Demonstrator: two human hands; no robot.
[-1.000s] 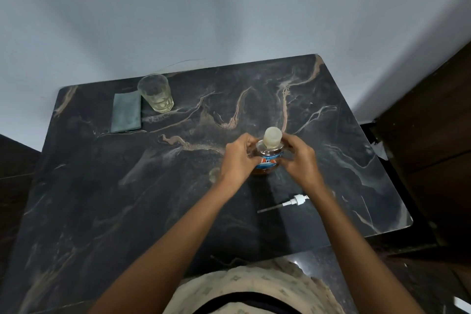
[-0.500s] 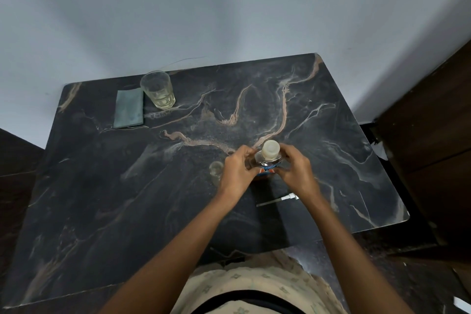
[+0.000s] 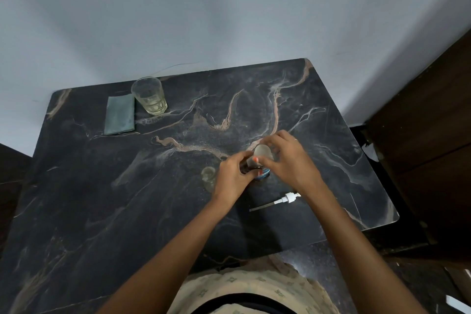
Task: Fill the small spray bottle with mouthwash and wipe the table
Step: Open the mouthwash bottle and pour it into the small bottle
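No word, brand or number can be read. The only printed surface is the blue-and-orange label (image 3: 265, 174) on the small clear plastic mouthwash bottle (image 3: 258, 178), which stands a little toward three o'clock from the middle of the dark marble table (image 3: 127, 211). The left hand (image 3: 233, 177) grips the bottle over most of the label, and the visible sliver is too small and blurred to make out.

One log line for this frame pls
left hand grips mouthwash bottle | right hand pinches cap | spray pump lying on table | cloth untouched
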